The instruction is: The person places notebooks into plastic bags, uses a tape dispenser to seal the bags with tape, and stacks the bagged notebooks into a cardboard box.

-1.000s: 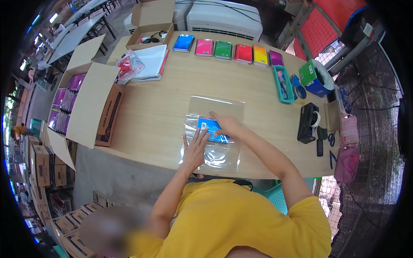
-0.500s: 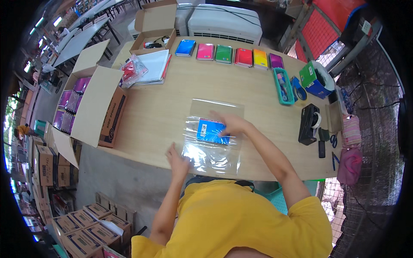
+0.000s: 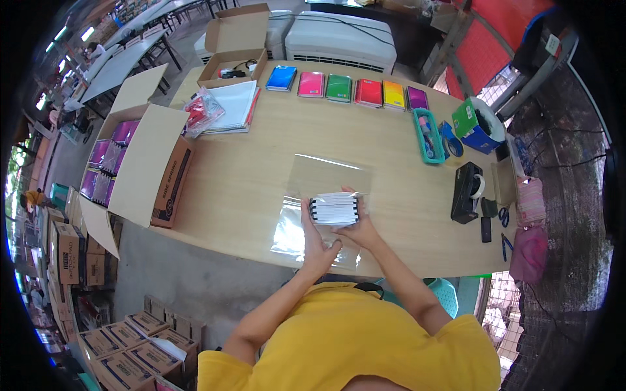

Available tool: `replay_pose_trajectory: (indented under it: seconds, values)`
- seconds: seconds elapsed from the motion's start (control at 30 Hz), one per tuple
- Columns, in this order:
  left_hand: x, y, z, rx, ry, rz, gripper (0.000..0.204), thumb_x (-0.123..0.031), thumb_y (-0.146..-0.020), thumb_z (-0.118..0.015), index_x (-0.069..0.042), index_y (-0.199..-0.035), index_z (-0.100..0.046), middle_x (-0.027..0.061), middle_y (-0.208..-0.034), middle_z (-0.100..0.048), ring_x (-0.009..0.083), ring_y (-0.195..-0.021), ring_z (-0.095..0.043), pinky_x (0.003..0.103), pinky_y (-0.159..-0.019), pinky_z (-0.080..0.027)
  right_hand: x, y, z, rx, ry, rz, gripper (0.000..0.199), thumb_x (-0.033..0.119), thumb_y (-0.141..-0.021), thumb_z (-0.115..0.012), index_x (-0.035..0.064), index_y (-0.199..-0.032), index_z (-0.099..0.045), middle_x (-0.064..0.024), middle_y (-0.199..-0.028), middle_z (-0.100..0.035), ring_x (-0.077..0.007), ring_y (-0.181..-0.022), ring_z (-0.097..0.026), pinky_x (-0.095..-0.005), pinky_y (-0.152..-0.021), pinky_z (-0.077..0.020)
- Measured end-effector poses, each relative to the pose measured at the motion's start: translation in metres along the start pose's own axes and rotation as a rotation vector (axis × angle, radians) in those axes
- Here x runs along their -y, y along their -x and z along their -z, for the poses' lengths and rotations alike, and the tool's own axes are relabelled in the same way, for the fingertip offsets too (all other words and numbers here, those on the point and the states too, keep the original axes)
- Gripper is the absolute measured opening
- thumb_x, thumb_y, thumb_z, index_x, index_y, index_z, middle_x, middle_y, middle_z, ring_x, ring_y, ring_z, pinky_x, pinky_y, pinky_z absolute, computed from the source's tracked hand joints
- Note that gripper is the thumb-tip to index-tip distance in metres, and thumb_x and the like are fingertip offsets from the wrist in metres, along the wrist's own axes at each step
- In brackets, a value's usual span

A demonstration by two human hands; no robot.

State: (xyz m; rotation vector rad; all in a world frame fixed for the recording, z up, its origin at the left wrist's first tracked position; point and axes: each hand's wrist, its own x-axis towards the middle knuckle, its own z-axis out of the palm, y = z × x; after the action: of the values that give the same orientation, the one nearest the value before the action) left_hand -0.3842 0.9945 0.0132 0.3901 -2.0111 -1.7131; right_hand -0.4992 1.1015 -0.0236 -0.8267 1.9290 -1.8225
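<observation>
A small stack of spiral notebooks [image 3: 334, 210] stands with its white page edges facing up, dark coil bindings showing at both ends. My left hand [image 3: 315, 242] grips the stack's left side, its thumb pointing toward the right. On the opposite side my right hand [image 3: 360, 229] is closed around the stack, with fingers over the far edge. Under the stack and both hands lies a clear plastic sheet or bag [image 3: 290, 225], shiny and creased, flat on the table. The notebook covers are hidden from this angle.
Along the table's [image 3: 235, 176] far edge sit a blue notebook [image 3: 281, 78] and several other coloured ones. An open carton [image 3: 147, 169] of purple notebooks stands left. At right are a teal basket [image 3: 428, 137], a tape dispenser [image 3: 465, 193] and scissors [image 3: 503, 216].
The blue notebook stack, lying cover up under my right hand, has been turned up so its page edges show. My left hand has moved right from the plastic onto the stack.
</observation>
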Motion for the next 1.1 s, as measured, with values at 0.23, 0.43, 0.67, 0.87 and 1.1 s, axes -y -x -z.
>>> replay_pose_trajectory:
  seconds: [0.23, 0.43, 0.67, 0.87, 1.1]
  values:
    - [0.066, 0.002, 0.009, 0.163, 0.036, 0.028, 0.106, 0.002, -0.064, -0.062, 0.0, -0.153, -0.006, 0.0251, -0.152, -0.021, 0.0361, -0.143, -0.023, 0.04, -0.118, -0.02, -0.043, 0.009, -0.015, -0.052, -0.149, -0.255, 0.1, 0.011, -0.064, -0.09, 0.0034, -0.144, -0.03, -0.012, -0.133, -0.052, -0.0212, -0.125, -0.05, -0.0367, -0.108, -0.0394]
    - [0.051, -0.001, 0.03, 0.01, -0.244, -0.144, 0.094, -0.006, -0.064, -0.069, -0.003, -0.147, -0.023, 0.0271, -0.151, -0.019, 0.0447, -0.142, -0.018, 0.052, -0.115, -0.019, -0.025, 0.007, 0.026, -0.206, 0.175, 0.038, 0.089, 0.02, -0.063, -0.091, 0.0069, -0.137, -0.044, -0.0131, -0.125, -0.058, -0.0267, -0.121, -0.054, -0.0401, -0.109, -0.0379]
    - [0.061, -0.015, 0.061, 0.187, -0.43, -0.47, 0.071, -0.008, -0.064, -0.071, -0.007, -0.129, -0.041, 0.0211, -0.138, -0.039, 0.0395, -0.13, -0.036, 0.052, -0.109, -0.029, 0.133, -0.03, 0.054, 0.559, 0.913, 0.237, 0.042, 0.025, -0.07, -0.079, 0.0117, -0.106, -0.062, -0.0036, -0.111, -0.062, -0.0282, -0.098, -0.062, -0.0436, -0.083, -0.0487]
    - [0.05, -0.05, 0.088, 0.461, -0.574, -0.646, 0.079, -0.013, -0.063, -0.075, -0.014, -0.135, -0.044, 0.007, -0.133, -0.051, 0.0344, -0.127, -0.044, 0.056, -0.111, -0.027, 0.103, -0.059, 0.06, 0.781, 1.09, 0.291, 0.013, 0.013, -0.08, -0.064, 0.0092, -0.093, -0.063, -0.0055, -0.104, -0.063, -0.0284, -0.09, -0.064, -0.0411, -0.072, -0.0522]
    - [0.001, -0.094, 0.102, 0.972, -0.989, -0.732, 0.097, -0.019, -0.067, -0.076, -0.04, -0.15, -0.031, 0.0026, -0.154, -0.032, 0.0309, -0.142, -0.031, 0.06, -0.115, -0.023, 0.095, -0.081, 0.051, 0.909, 0.853, 0.249, 0.003, 0.011, -0.081, -0.063, 0.008, -0.083, -0.063, -0.0085, -0.094, -0.062, -0.03, -0.088, -0.063, -0.0433, -0.073, -0.0499]
